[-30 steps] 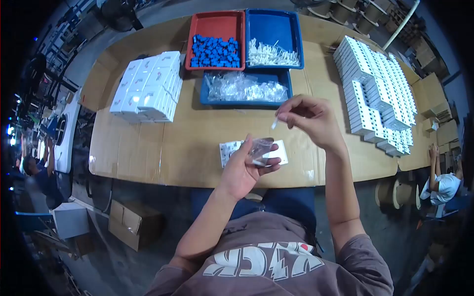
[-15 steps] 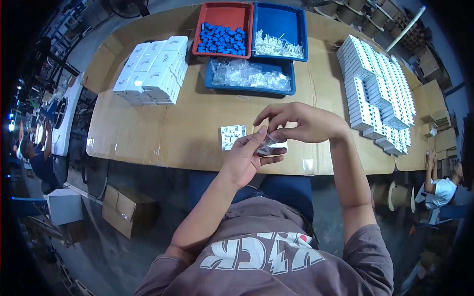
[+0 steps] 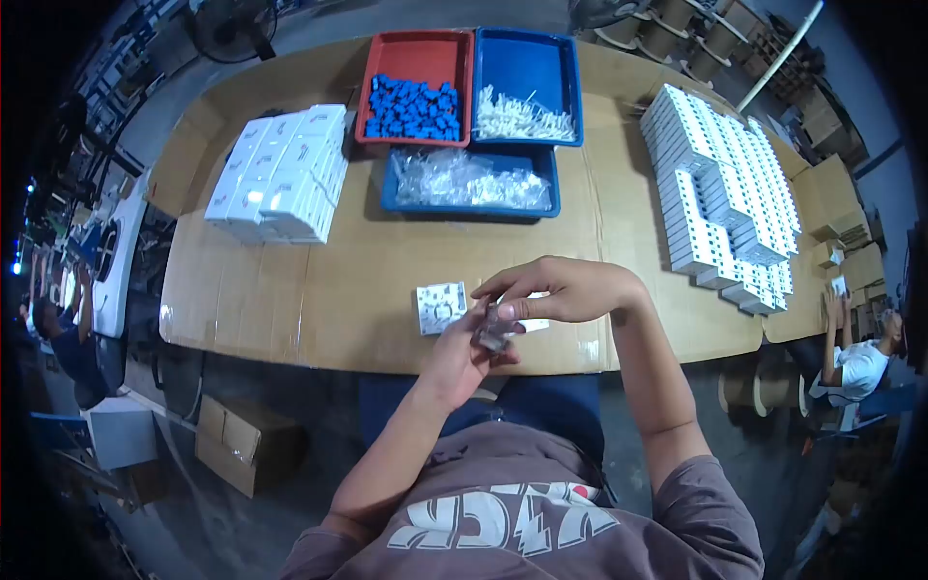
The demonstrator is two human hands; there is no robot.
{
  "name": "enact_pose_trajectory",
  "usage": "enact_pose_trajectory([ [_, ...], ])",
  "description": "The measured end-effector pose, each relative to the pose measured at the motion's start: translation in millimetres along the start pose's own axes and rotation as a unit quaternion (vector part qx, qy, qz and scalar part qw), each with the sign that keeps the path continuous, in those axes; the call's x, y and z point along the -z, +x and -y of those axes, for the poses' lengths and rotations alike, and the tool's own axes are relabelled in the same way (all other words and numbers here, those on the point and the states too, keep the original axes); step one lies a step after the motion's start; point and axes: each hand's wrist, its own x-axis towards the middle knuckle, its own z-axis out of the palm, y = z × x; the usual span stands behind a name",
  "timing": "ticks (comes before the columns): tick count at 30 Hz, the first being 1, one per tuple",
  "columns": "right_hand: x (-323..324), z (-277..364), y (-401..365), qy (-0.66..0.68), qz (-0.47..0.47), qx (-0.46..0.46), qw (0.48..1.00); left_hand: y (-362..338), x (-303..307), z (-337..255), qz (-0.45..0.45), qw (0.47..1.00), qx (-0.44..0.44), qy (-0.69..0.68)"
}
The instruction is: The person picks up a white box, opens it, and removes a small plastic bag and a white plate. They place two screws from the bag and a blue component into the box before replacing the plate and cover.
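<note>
A small clear plastic bag (image 3: 495, 332) is between my two hands above the table's front edge. My left hand (image 3: 458, 360) holds it from below with curled fingers. From the right, my right hand (image 3: 570, 293) pinches at its top with thumb and fingers. What is inside the bag is too small to tell. A white printed box (image 3: 441, 307) lies on the cardboard just left of my hands. Another white item (image 3: 535, 323) is partly hidden under my right hand.
Behind my hands stand a blue tray of clear bags (image 3: 471, 211), a red tray of blue parts (image 3: 419, 46) and a blue tray of white pieces (image 3: 527, 58). White boxes are stacked left (image 3: 280, 179) and right (image 3: 720, 193). Two people sit at the far sides.
The view has shifted, so the table and trays appear lower. My right fingers have closed in on the bag, and my left fingers are more curled.
</note>
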Motion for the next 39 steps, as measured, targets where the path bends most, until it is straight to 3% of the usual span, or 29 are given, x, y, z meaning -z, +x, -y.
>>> enact_pose_trajectory([
  [5, 47, -40, 12, -0.067, -0.138, -0.104, 0.983, 6, 16, 3, 0.007, 0.999, 0.026, -0.016],
  [8, 93, -113, 36, -0.136, -0.306, -0.108, 0.936, 5, 20, 4, -0.012, 1.000, 0.024, -0.008],
  [11, 135, -163, 58, -0.207, -0.473, -0.091, 0.851, 5, 24, 2, -0.037, 0.999, 0.032, 0.004],
  [14, 181, -192, 66, -0.313, -0.602, -0.174, 0.714, 3, 23, -4, -0.054, 0.998, 0.025, 0.016],
  [17, 226, -230, 61, -0.365, -0.582, -0.163, 0.708, 2, 29, -6, -0.066, 0.997, 0.019, 0.023],
  [18, 232, -224, 59, -0.367, -0.543, -0.204, 0.727, 2, 30, -8, -0.069, 0.997, 0.021, 0.024],
  [22, 243, -224, 69, -0.445, -0.442, -0.297, 0.720, 6, 34, -12, -0.073, 0.997, 0.022, 0.028],
  [26, 239, -224, 82, -0.404, -0.446, -0.310, 0.736, 14, 38, -10, -0.049, 0.998, 0.026, 0.016],
  [29, 242, -241, 92, -0.445, -0.472, -0.315, 0.693, 16, 35, -7, -0.044, 0.998, 0.033, 0.012],
  [35, 243, -217, 107, -0.433, -0.430, -0.368, 0.702, 18, 35, -4, -0.050, 0.997, 0.041, 0.038],
  [39, 249, -222, 112, -0.365, -0.456, -0.402, 0.705, 16, 34, -8, -0.049, 0.998, 0.034, 0.026],
])
